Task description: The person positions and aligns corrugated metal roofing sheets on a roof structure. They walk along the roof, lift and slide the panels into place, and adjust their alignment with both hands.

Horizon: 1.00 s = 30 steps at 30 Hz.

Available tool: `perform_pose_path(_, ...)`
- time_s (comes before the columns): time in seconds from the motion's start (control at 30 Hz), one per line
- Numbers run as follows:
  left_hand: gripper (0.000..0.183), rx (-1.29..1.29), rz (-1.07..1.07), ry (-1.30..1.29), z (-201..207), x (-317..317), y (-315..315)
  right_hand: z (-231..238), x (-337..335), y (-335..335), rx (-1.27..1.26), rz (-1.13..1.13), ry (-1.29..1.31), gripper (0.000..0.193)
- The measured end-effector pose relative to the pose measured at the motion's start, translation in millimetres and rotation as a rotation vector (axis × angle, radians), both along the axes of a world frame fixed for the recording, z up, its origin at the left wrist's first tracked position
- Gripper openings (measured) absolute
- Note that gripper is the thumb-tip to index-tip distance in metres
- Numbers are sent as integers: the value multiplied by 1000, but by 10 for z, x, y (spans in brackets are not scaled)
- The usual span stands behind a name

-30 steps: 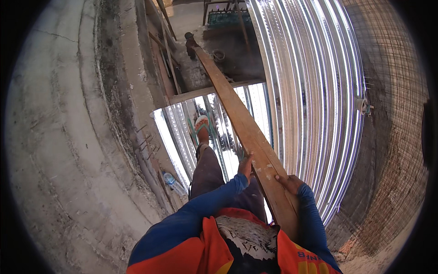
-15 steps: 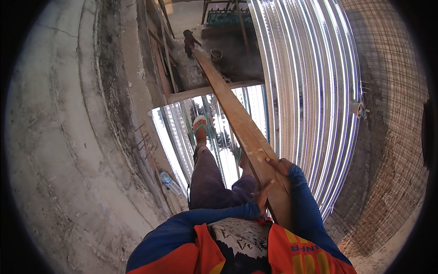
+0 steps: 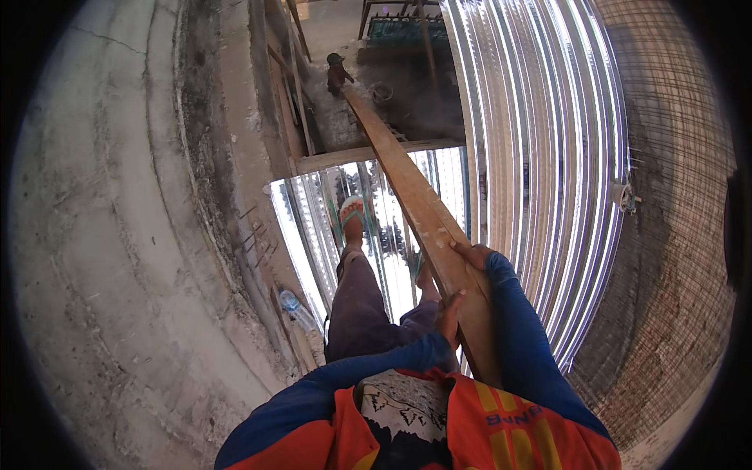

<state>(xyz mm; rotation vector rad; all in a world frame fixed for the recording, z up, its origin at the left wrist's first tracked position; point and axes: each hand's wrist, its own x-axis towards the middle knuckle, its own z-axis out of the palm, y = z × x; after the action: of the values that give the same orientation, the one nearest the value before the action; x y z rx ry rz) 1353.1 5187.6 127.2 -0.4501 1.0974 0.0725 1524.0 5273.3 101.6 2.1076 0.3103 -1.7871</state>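
A long wooden plank [image 3: 413,194] slopes from in front of my body down to the lower level at the far end. My left hand [image 3: 449,319] is closed around its left edge near my end. A little farther along, my right hand [image 3: 472,254] grips the right edge, thumb over the top face. At the plank's far end, down below, a person in a dark top and cap [image 3: 337,74] stands with an arm toward the wood; the exact contact is too small to make out. The near tip of the plank lies close against my torso.
My sandalled feet stand on shiny corrugated metal sheet [image 3: 301,207]. More ribbed sheeting [image 3: 540,157] runs along the right. To the left is a concrete ledge [image 3: 141,235], with thin rods [image 3: 254,235] sticking out and a plastic bottle [image 3: 296,308]. A bucket [image 3: 381,92] stands below.
Both hands have shifted slightly forward and left with the near part of the plank, still gripping it. The background has slid a little to the right in view.
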Motion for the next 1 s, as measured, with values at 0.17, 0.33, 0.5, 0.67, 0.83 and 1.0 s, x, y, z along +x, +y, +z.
perform_pose_path(0.17, 49, 94, 100, 16, -358, 86, 12, -403, 37, -11, 69, 39, -73, 92)
perform_pose_path(0.33, 42, 143, 23, -19, -523, 92, 484, -542, 82, 166, 144, 121, -46, 88)
perform_pose_path(0.5, 43, 110, 34, -203, -766, 164, 932, -29, 84, 189, 292, 253, 21, 88)
perform_pose_path(0.67, 53, 86, 83, -239, -1206, 260, 989, 1421, 88, -35, 80, 65, 83, 76)
perform_pose_path(0.83, 51, 78, 91, -200, -1471, 248, 1100, 2264, 102, -457, 100, -378, 360, 77)
perform_pose_path(1.0, 50, 180, 108, -192, -1866, 272, 1268, 2408, 20, -583, 14, -461, 238, 73)
